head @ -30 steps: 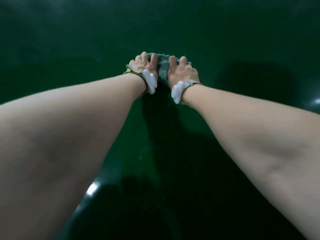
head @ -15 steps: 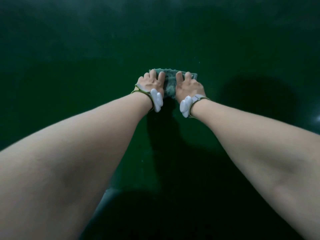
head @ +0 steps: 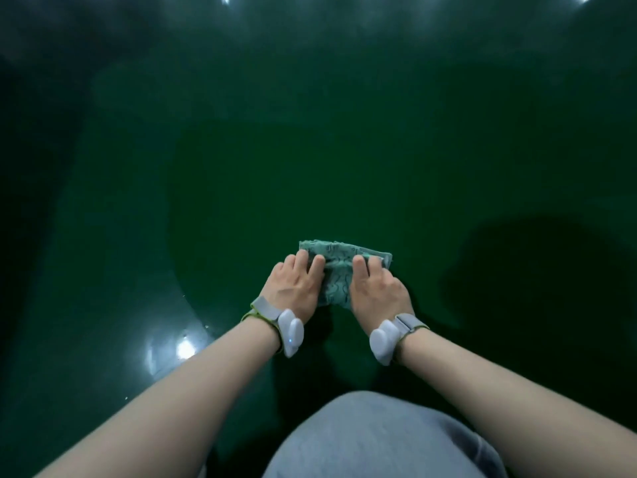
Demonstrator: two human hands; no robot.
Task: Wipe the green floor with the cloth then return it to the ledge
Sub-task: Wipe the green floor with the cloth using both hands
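Head: cloth (head: 339,270) partly under hands (head: 291,288) (head: 377,293).

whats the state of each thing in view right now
cloth: bunched, lying on the floor under both hands
left hand: pressing on the cloth's left part
right hand: pressing on the cloth's right part
green floor: glossy, reflecting lights
wrist trackers: strapped on, one per wrist

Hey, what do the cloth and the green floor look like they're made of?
The cloth looks like soft teal microfibre or terry, matte: its surface is nubby and it bunches into folds. The floor looks like a hard, glossy green coating, perhaps epoxy paint: it shows a bright glare spot and no seams.
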